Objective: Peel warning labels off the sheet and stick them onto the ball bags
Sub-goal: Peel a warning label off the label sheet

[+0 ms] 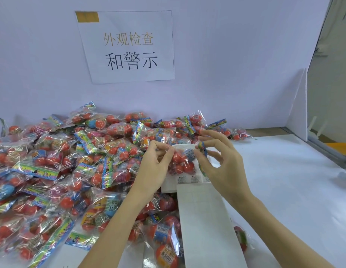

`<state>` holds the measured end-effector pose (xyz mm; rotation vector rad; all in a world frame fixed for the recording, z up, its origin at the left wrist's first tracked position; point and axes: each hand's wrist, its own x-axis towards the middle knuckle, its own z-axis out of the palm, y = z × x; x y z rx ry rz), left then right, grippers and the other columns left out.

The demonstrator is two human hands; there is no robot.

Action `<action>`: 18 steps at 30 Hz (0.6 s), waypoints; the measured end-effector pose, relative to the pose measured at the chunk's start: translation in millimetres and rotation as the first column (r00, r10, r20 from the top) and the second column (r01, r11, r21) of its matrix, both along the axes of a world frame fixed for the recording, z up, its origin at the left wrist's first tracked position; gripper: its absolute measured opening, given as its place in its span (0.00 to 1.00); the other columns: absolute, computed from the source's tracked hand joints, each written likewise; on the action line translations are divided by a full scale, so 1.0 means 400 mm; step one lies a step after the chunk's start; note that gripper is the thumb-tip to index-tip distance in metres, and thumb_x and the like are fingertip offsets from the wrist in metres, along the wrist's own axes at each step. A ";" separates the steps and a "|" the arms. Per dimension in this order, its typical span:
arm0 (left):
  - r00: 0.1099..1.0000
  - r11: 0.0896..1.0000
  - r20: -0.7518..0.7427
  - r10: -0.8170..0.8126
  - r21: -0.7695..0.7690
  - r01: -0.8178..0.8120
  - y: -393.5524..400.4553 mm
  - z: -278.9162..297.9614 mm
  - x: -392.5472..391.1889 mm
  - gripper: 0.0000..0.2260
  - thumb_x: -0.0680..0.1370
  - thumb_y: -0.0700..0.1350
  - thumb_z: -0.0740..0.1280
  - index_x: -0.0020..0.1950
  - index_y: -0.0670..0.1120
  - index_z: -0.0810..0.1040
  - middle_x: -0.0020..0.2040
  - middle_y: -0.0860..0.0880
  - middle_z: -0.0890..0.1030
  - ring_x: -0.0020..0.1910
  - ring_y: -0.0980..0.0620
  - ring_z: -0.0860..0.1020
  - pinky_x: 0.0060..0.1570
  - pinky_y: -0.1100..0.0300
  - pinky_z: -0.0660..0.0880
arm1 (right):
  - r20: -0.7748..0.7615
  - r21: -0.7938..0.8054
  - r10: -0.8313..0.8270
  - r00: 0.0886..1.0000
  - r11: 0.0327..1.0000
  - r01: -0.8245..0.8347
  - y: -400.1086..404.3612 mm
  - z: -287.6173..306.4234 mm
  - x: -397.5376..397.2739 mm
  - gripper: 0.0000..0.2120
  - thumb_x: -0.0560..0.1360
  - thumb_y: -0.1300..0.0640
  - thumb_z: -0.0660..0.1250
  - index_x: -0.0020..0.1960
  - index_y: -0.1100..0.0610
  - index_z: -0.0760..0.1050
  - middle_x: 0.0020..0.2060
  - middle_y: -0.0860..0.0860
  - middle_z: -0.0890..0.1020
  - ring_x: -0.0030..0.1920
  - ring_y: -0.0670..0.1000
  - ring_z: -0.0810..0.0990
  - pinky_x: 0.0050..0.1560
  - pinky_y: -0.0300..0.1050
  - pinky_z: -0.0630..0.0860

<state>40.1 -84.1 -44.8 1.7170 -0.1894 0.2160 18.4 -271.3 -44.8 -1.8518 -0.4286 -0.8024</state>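
Two hands: both raised at the centre of the frame, holding one ball bag (pixel 181 160) between them above the label sheet (pixel 195 178).
Left hand (pixel 155 165): fingers curled, thumb and forefinger pinching the bag's left edge; the other fingertips are tucked behind the plastic and hard to make out.
Right hand (pixel 220 161): thumb and forefinger pinching the bag's right end at its coloured header; the other three fingers are spread apart and raised.
Held bag: clear plastic with red balls inside; its right part is covered by the right hand.
Label sheet: white, lying on the table (pixel 284 180) just below the hands; two small printed warning labels show on its strip, the print too small to read beyond the heading. Its upper part is hidden behind the bag.
Backing strip (pixel 205 225): a long pale sheet with faint grid lines, running from below the hands to the bottom edge, where it is cut off.
Pile of bags (pixel 62 161): fills the left half of the frame, cut off at the left and bottom edges; single bags blur into one another.
Paper sign (pixel 127 47): on the wall in the upper centre, with printed characters.
White board (pixel 300 111): upright at the right side, with a blurred frame beyond it.
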 end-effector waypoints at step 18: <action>0.997 0.988 -0.063 -0.040 -0.149 0.031 -0.002 0.017 -0.012 0.05 0.85 0.45 0.66 0.58 0.45 0.78 0.40 0.53 0.87 0.42 0.60 0.84 0.45 0.67 0.78 | -0.457 0.490 0.274 0.846 0.871 -0.017 -0.011 0.012 0.005 0.06 0.79 0.55 0.73 0.51 0.54 0.89 0.45 0.54 0.89 0.46 0.54 0.86 0.52 0.47 0.83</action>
